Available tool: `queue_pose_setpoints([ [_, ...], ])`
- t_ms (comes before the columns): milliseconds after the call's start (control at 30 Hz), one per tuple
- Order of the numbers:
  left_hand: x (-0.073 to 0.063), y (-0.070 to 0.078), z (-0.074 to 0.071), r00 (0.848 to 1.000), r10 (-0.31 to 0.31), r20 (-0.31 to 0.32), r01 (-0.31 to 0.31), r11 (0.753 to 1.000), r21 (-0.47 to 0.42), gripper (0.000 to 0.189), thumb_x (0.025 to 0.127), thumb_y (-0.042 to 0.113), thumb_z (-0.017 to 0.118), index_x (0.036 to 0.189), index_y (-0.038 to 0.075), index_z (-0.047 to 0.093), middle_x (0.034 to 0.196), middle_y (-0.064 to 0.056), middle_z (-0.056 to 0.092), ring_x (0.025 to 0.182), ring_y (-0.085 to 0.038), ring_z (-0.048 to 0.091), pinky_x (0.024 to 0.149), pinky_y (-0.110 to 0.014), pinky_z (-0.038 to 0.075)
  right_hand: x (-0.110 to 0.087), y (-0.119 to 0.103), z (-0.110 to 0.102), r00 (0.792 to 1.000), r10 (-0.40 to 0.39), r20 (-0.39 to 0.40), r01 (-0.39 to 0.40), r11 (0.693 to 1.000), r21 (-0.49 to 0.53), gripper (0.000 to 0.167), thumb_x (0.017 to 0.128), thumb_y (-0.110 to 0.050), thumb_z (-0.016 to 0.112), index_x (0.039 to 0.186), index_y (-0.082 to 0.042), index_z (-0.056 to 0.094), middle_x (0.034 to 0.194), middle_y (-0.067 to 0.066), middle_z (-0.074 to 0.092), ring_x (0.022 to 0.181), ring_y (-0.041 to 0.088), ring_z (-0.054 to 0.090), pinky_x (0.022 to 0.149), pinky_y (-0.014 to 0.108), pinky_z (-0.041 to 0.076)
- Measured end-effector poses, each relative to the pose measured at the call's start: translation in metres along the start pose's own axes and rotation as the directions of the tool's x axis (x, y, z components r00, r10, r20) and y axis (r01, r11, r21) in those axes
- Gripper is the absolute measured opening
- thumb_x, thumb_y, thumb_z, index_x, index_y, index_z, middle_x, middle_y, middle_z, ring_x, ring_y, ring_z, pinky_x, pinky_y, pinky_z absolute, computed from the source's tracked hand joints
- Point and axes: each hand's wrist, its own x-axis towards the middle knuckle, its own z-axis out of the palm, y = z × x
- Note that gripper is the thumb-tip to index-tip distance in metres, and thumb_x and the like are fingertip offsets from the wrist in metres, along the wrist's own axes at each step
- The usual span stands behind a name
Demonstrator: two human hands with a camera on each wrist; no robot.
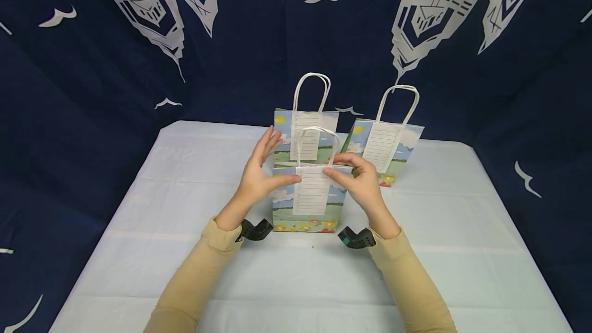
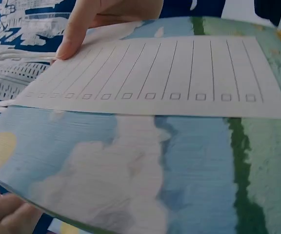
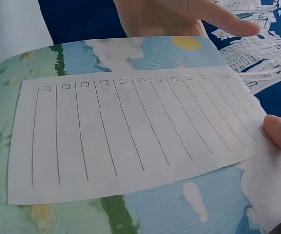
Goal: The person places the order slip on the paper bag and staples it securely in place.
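A paper gift bag (image 1: 284, 209) printed with sky, meadow and flowers stands upright at the front, its white handles raised. On its face lies a lined white checklist sheet (image 1: 311, 197), top end at the bag's rim. My right hand (image 1: 365, 181) pinches the rim near the sheet's top right corner, right thumb (image 3: 279, 130) on the front, fingers behind. At the left side my left hand (image 1: 256, 176) is spread, fingers straight and thumb stretched toward the sheet; the left thumb (image 3: 238, 27) looks apart from the paper in the right wrist view.
Behind stand two matching bags, a back left bag (image 1: 282, 127) and a right bag (image 1: 404, 145), each with a lined sheet on its front. All are on a white-covered table (image 1: 185, 204). A dark blue printed curtain (image 1: 250, 66) hangs beyond the table.
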Motion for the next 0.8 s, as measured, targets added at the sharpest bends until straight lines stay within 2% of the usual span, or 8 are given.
queue_pose_setpoints([
  [67,0.001,-0.01,0.001,0.995,-0.063,0.082,0.068,0.996,-0.063,0.107,0.072,0.04,0.079,0.15,0.003,0.015,0.147,-0.019,0.032,0.13,-0.035,0.039,0.111,-0.048,0.02,0.0,0.001,0.0,1.0,-0.002,0.0,0.002,1.0,0.006,0.022,0.076,0.013,0.07,0.096,0.014,0.062,0.087,-0.018,0.063,0.087,0.0,0.059,0.071,0.017,0.049],
  [167,0.002,-0.027,0.005,0.984,-0.123,0.129,0.132,0.989,-0.061,0.092,0.075,0.026,0.081,0.147,0.006,0.028,0.141,-0.013,0.045,0.124,-0.027,0.047,0.107,-0.044,0.03,-0.001,0.002,0.0,1.0,-0.006,0.001,0.006,1.0,0.017,0.021,0.076,0.014,0.07,0.095,0.014,0.062,0.087,-0.018,0.063,0.087,0.001,0.059,0.071,0.017,0.049],
  [300,0.002,-0.037,0.009,0.979,-0.175,0.102,0.178,0.984,-0.025,0.059,0.077,0.016,0.079,0.129,0.003,0.056,0.121,-0.008,0.062,0.116,-0.018,0.055,0.095,-0.036,0.045,-0.003,0.002,0.003,1.0,-0.009,-0.001,0.009,1.0,0.026,0.02,0.076,0.014,0.069,0.094,0.014,0.062,0.086,-0.017,0.063,0.087,0.002,0.059,0.073,0.018,0.049],
  [400,0.001,-0.037,0.01,0.975,-0.208,0.084,0.21,0.977,-0.026,0.04,0.078,0.015,0.079,0.114,0.002,0.067,0.11,-0.008,0.068,0.109,-0.016,0.059,0.087,-0.033,0.051,-0.005,0.002,0.005,1.0,-0.015,-0.007,0.015,0.999,0.032,0.019,0.075,0.014,0.07,0.093,0.013,0.062,0.086,-0.016,0.063,0.086,0.002,0.059,0.072,0.018,0.049],
  [533,0.0,-0.035,0.009,0.966,-0.248,0.068,0.25,0.968,-0.01,0.029,0.077,0.014,0.079,0.101,-0.001,0.072,0.1,-0.011,0.07,0.096,-0.019,0.065,0.079,-0.032,0.054,-0.006,0.002,0.006,1.0,-0.025,-0.018,0.025,0.999,0.025,0.019,0.074,0.014,0.07,0.092,0.013,0.063,0.084,-0.016,0.063,0.084,0.002,0.059,0.067,0.017,0.048],
  [633,0.0,-0.036,0.009,0.967,-0.247,0.061,0.249,0.969,-0.014,0.024,0.078,0.01,0.078,0.097,-0.004,0.073,0.095,-0.014,0.07,0.091,-0.021,0.066,0.078,-0.033,0.054,-0.006,0.001,0.006,0.999,-0.028,-0.027,0.028,1.0,0.009,0.019,0.074,0.014,0.071,0.091,0.012,0.063,0.084,-0.017,0.063,0.084,0.001,0.058,0.065,0.016,0.047],
  [800,-0.002,-0.038,0.01,0.97,-0.24,0.045,0.242,0.97,-0.023,0.022,0.079,0.01,0.077,0.094,-0.005,0.073,0.092,-0.014,0.071,0.088,-0.021,0.067,0.077,-0.034,0.055,-0.007,0.0,0.005,0.999,-0.039,-0.02,0.039,0.999,0.002,0.019,0.074,0.014,0.071,0.091,0.013,0.063,0.084,-0.017,0.063,0.084,0.002,0.059,0.07,0.017,0.047],
])
